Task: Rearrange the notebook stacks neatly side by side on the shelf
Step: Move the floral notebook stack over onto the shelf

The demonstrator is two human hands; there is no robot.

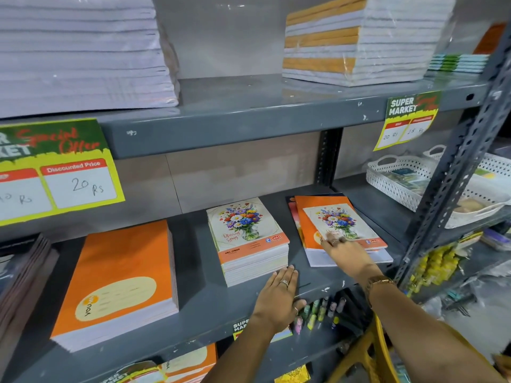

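Three notebook stacks lie on the grey middle shelf (193,308). A large orange stack (119,275) is at the left. A tall stack with a flower cover (246,239) sits in the middle. A low, uneven stack with an orange flower cover (336,222) lies at the right, skewed. My left hand (279,297) rests flat on the shelf, fingertips touching the front of the middle stack. My right hand (345,251) lies flat on the front part of the right stack, fingers spread.
An upper shelf (249,114) holds big paper stacks. Price tags hang on its front edge. A white perforated basket (401,186) stands right of the stacks, behind a grey upright post (453,178). Pens (318,310) and a yellow stool (370,352) are below.
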